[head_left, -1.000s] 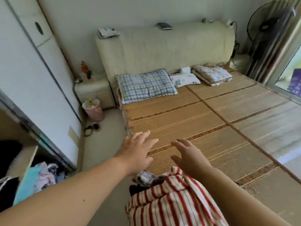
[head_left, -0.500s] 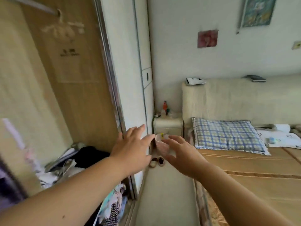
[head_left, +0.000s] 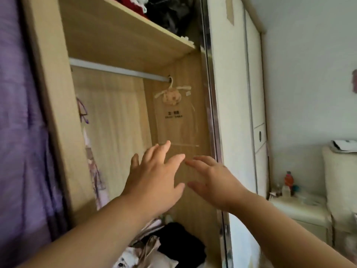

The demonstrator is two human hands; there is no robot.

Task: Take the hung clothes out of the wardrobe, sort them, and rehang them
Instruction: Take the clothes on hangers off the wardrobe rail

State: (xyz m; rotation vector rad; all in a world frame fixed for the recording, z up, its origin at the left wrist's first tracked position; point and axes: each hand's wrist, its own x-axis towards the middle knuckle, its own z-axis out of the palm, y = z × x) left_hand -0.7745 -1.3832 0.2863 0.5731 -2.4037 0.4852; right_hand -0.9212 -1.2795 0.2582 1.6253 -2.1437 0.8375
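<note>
Hands both released and empty, left hand [head_left: 154, 180] just beside right hand [head_left: 216, 180], before the wardrobe rail [head_left: 116, 70]

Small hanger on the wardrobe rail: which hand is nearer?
Left. The left hand is raised directly below the small hanger, fingers open; the right hand sits lower and off to its right, near the door frame. Neither touches it.
</note>
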